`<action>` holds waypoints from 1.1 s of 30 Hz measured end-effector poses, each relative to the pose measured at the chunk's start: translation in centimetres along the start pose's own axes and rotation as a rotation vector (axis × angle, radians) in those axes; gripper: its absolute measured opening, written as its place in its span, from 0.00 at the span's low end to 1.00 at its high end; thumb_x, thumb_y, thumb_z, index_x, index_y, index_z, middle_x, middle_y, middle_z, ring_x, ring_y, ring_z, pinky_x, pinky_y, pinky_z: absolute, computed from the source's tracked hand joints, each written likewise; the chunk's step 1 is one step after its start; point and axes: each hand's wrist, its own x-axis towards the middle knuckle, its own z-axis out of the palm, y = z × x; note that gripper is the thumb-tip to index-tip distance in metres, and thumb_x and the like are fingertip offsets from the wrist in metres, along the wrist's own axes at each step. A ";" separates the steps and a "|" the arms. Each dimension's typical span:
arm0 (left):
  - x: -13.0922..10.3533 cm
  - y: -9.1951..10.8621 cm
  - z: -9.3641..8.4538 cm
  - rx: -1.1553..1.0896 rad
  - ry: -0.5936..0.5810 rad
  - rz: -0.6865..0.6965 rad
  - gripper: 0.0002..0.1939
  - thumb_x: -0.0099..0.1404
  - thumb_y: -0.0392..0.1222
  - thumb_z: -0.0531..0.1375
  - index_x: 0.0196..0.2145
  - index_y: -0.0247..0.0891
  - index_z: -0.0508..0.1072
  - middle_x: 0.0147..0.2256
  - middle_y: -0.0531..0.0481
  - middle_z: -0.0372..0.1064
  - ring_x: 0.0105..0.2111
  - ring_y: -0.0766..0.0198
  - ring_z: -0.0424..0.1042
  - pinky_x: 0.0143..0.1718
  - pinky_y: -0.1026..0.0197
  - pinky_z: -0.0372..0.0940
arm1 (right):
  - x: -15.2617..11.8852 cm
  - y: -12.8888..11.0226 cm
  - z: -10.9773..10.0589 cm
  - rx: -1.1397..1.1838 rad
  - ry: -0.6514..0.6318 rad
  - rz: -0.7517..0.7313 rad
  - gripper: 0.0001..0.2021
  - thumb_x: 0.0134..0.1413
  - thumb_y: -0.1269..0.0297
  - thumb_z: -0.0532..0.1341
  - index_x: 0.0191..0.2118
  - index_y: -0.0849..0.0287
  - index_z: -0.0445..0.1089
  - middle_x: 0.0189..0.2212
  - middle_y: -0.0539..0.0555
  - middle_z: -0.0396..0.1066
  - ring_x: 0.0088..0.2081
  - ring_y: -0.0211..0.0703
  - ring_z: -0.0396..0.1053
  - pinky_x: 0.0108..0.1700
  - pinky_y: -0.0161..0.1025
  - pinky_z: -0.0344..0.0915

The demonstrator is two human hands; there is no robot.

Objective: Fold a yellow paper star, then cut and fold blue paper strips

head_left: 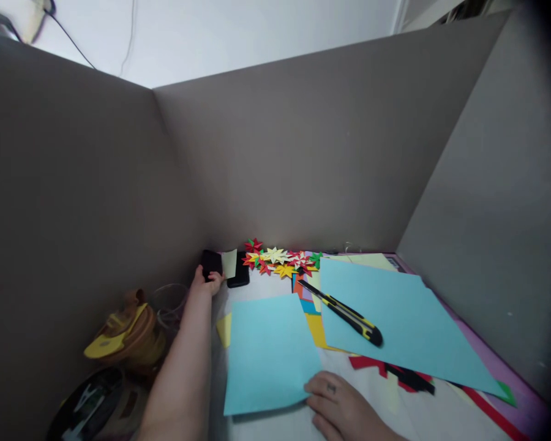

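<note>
My left hand (206, 280) reaches to the back left and has its fingers around a black flat object (212, 264) beside a small pale yellow paper (229, 264). A light blue sheet (270, 352) lies in front of me, its near edge slightly raised. At its lower right corner is my right hand (342, 404), with a ring on one finger and the fingertips pressed at the paper. A yellow and black cutter knife (349, 315) rests on larger light blue paper (395, 318) to the right.
Folded paper stars (282, 260) in several colours line the back. A black phone-like object (239, 275) lies beside the small paper. Red and black scraps (408, 376) are at the right. A brown and yellow bag-like item (126, 334) and a clear cup (169, 303) stand left. Grey partitions (284, 153) surround the table.
</note>
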 end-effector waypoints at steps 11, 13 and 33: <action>-4.8 -1.8 1.5 -0.052 -0.011 -0.164 0.20 0.68 0.54 0.46 0.40 0.33 0.63 0.24 0.53 0.57 0.16 0.74 0.60 0.10 0.74 0.57 | 0.6 -1.0 -1.2 0.037 -0.057 0.085 0.12 0.54 0.74 0.53 0.41 0.60 0.70 0.39 0.58 0.72 0.41 0.44 0.66 0.44 0.40 0.67; -7.3 -3.9 1.7 -0.004 -0.044 -0.210 0.18 0.68 0.51 0.48 0.40 0.31 0.64 0.26 0.49 0.61 0.18 0.74 0.62 0.12 0.74 0.58 | 0.5 -1.1 -1.4 0.024 -0.078 0.097 0.12 0.55 0.74 0.53 0.41 0.60 0.70 0.39 0.58 0.72 0.42 0.44 0.66 0.45 0.42 0.66; -20.2 -16.7 -6.0 1.978 -0.905 0.573 0.31 0.56 0.44 0.61 0.58 0.47 0.62 0.62 0.44 0.53 0.62 0.47 0.48 0.59 0.42 0.49 | -0.2 0.0 -1.4 -0.123 -0.119 0.049 0.07 0.57 0.69 0.56 0.38 0.62 0.70 0.43 0.59 0.72 0.47 0.49 0.66 0.48 0.50 0.65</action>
